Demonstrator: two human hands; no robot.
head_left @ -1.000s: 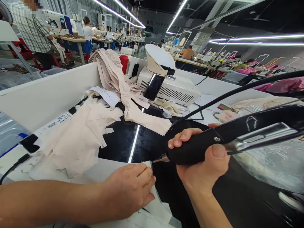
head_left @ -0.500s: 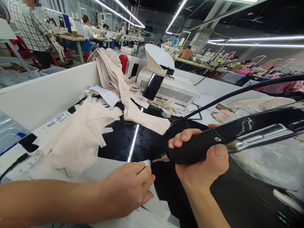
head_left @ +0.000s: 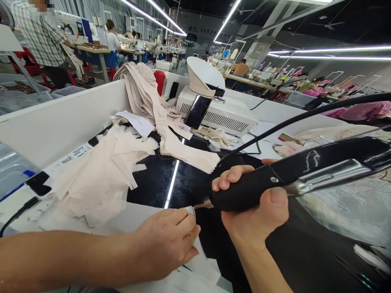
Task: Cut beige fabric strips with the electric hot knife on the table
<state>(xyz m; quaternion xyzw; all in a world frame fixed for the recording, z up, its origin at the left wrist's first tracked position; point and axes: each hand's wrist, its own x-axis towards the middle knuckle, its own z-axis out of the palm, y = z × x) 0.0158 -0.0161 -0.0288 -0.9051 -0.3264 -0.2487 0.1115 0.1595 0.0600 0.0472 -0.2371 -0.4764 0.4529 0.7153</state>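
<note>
Head view: I have both hands low over a glossy black work surface (head_left: 149,185), with a thin white sheet-like piece (head_left: 191,211) and a black handheld tool with a silver lever (head_left: 244,195) meeting nearly tip to edge.
Work at the edge: I judge this to be the step of setting the tool's point to the white piece; the next move calls for a light, steady right wrist and fingertips that hold the edge without slipping.
Left hand: my left hand (head_left: 171,242) is curled nearly closed, palm down, and seems to pinch the white piece at its edge; the exact grip is hidden under my fingers.
Right hand: my right hand (head_left: 252,226) is closed round the tool's thick nose, thumb on the near side, fingers over the far side.
Tapered metal tip (head_left: 204,204): it points left at the white edge; I cannot tell whether they touch.
Black tool: long and smooth, matt at the nose and shiny along the body, it slants up to the right.
White piece: pale and plain, its small edge stands at my left fingertips, between both hands.
Pale pink fabric pile (head_left: 94,175): crumpled, beyond my left forearm.
</note>
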